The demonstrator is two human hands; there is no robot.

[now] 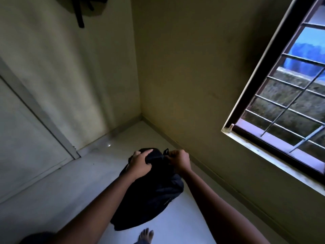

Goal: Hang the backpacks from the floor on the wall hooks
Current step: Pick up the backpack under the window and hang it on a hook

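Both hands are closed on the top of a black backpack (151,194) at lower centre of the frame: the left hand (140,162) clutches the fabric at its upper left, and the right hand (179,161) pinches what looks like the carry loop at its upper right. The backpack hangs below the hands, its long axis running down toward the bare foot (146,235) on the floor (61,191). A dark item already hangs on the wall (66,59) at the upper left of the frame; no hook itself is visible. The lift likely goes up and left, so the left hand is nearer.
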